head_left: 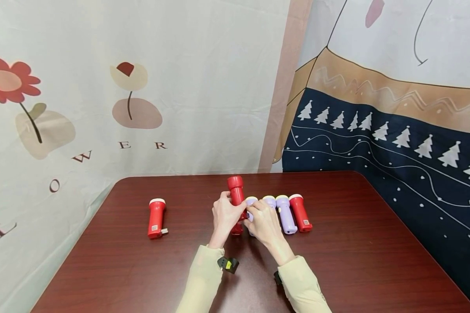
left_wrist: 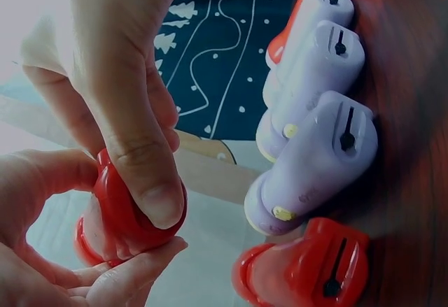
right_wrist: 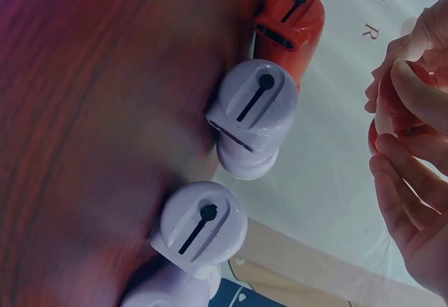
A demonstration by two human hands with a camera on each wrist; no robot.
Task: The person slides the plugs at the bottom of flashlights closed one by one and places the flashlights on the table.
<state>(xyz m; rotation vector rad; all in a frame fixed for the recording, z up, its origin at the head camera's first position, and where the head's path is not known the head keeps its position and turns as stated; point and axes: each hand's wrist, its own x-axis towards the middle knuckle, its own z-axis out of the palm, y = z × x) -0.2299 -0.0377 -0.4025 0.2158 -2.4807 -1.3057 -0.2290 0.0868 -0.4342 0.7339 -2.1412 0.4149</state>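
Both hands are on one red flashlight (head_left: pixel 236 193), raised above the table. My left hand (head_left: pixel 226 213) grips its body between thumb and fingers. The right hand (head_left: pixel 264 221) pinches its base end; in the left wrist view the right thumb (left_wrist: pixel 159 205) presses on that end. Beneath the hands lies another red flashlight (left_wrist: pixel 308 268), mostly hidden in the head view. Beside it are lilac flashlights, among them one with a yellow switch (left_wrist: pixel 315 163) and another (head_left: pixel 287 215). A red flashlight (head_left: pixel 300 213) with a white rim closes the row on the right.
Apart on the left, a red flashlight (head_left: pixel 156 217) lies with a plug (head_left: pixel 164 231) sticking out near its base. Everything is on a dark red-brown wooden table (head_left: pixel 113 261). Printed cloth (head_left: pixel 219 87) hangs behind the table and along its right side.
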